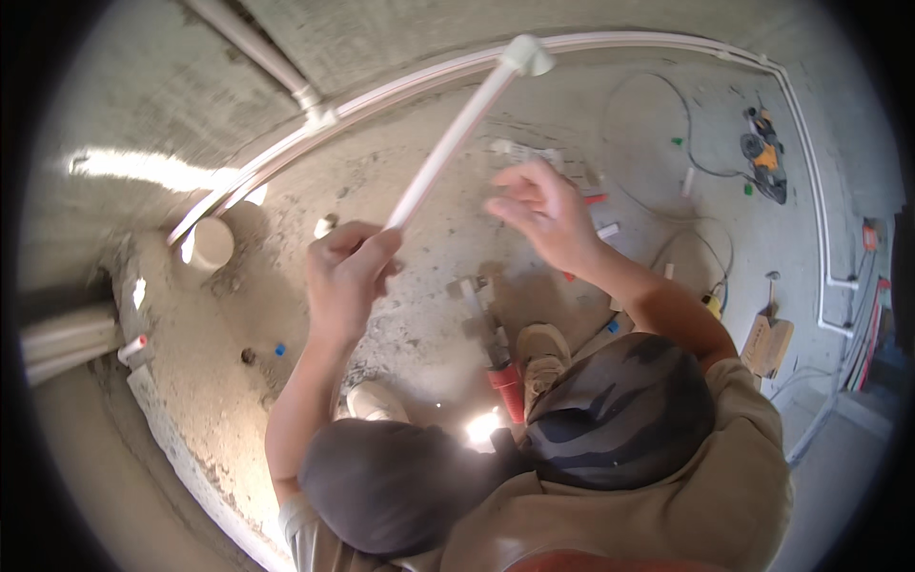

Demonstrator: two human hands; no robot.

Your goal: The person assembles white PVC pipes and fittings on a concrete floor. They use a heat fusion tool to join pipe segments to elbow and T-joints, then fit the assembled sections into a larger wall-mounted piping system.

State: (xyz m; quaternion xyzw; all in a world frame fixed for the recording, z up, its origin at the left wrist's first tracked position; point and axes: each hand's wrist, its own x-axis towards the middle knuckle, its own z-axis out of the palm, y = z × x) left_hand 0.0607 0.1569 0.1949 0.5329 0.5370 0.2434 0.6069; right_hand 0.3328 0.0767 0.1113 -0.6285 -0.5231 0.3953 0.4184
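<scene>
My left hand [345, 276] is closed round the lower end of a white plastic pipe [453, 143]. The pipe slants up and away to the right, and a pale elbow fitting [527, 57] sits on its far end. To the right of the pipe, my right hand [545, 210] is raised with thumb and fingers apart, somewhat blurred. Nothing shows between those fingers, and the hand does not touch the pipe. Between my shoes, a tool with a red ribbed handle [506, 389] stands on the floor.
White pipes [610, 40] run along the wall base. A thick white pipe stub [209, 245] rises at the left. On the right lie a yellow-and-black power tool [764, 157] with its cord and a cardboard box [766, 345]. Pipe offcuts and small blue caps [279, 350] are scattered about.
</scene>
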